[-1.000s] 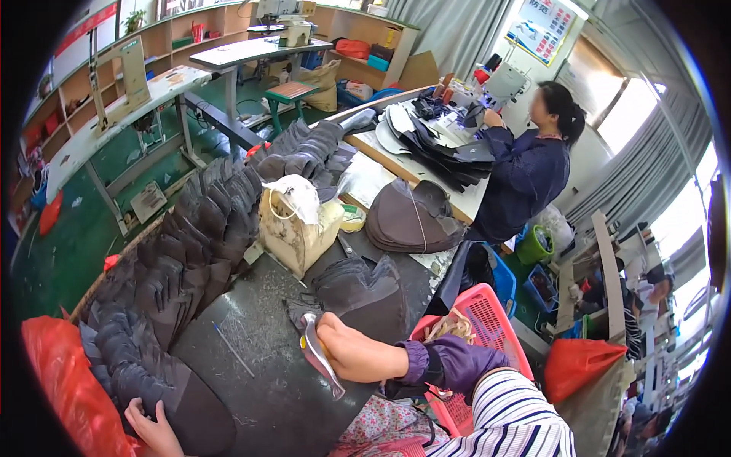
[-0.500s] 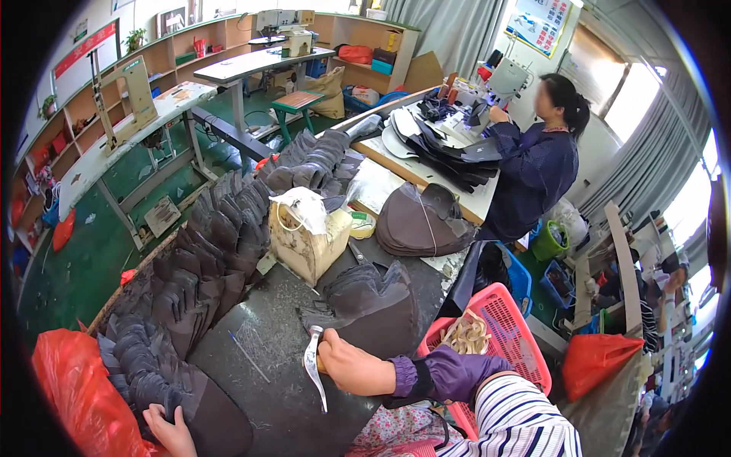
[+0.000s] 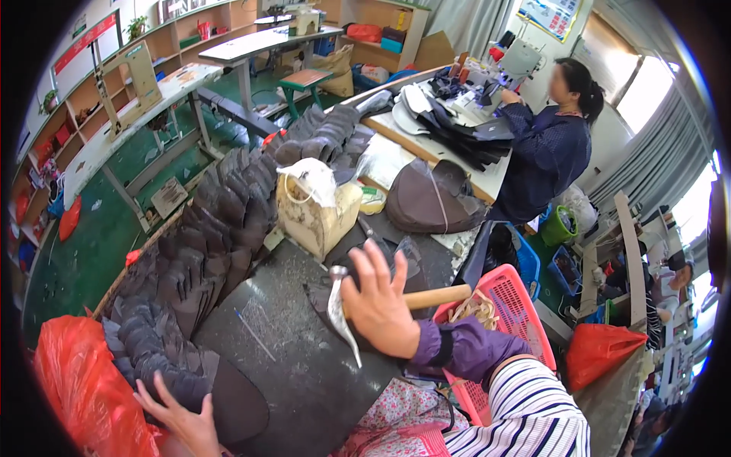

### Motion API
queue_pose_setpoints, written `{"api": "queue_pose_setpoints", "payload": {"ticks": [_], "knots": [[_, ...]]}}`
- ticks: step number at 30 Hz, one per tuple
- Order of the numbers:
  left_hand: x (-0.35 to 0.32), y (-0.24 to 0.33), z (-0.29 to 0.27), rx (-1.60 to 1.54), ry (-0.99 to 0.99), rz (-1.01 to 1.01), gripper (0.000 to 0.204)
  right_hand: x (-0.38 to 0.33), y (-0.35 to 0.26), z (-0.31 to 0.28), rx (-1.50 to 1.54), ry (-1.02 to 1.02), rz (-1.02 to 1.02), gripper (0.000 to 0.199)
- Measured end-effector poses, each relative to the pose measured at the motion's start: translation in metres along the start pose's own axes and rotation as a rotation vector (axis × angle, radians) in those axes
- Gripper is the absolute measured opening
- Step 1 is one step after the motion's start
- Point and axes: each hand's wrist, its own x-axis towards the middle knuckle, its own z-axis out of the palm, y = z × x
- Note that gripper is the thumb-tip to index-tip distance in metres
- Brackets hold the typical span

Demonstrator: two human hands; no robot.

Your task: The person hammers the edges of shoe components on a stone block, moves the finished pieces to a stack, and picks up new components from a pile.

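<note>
Across the dark grey desk (image 3: pixel 304 373) in front of me runs a long overlapping row of dark grey cut fabric pieces (image 3: pixel 205 244), fanned from the lower left up toward the far end. Behind it stands a cream bag with a white cloth on top (image 3: pixel 312 206), and beyond that a brown domed fabric piece (image 3: pixel 426 202). A pink plastic basket (image 3: pixel 510 305) sits at the desk's right edge, just beside my right forearm, and a red plastic bag (image 3: pixel 76 388) bulges at the lower left. Farther off, a person in a dark blue jacket (image 3: pixel 544 152) works at another bench.

My right hand (image 3: pixel 381 305) is raised over a dark piece lying on the desk. The wooden-handled hammer with a metal head (image 3: pixel 343 316) sits in the palm: the handle runs out to the right under the hand, the metal head hangs on the left, claw pointing down. The thumb wraps the handle while the fingers (image 3: pixel 373 263) are spread upward, loose rather than clenched.

My left hand (image 3: pixel 183 419) lies at the near end of the row, fingers splayed, resting on the lowest dark pieces.
</note>
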Motion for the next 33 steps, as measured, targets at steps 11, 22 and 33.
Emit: {"api": "queue_pose_setpoints", "payload": {"ticks": [11, 22, 33], "knots": [[-0.007, 0.007, 0.018, 0.197, 0.026, -0.082, 0.093, 0.001, 0.012, 0.009, 0.007, 0.013, 0.106, 0.05], [-0.031, -0.04, 0.044, -0.059, -0.053, -0.119, 0.064, 0.0, 0.022, 0.0, 0.038, -0.001, 0.088, 0.059], [-0.005, -0.022, 0.011, -0.333, -0.414, -0.214, 0.04, -0.019, 0.024, 0.005, -0.015, 0.054, 0.044, 0.06]]}}
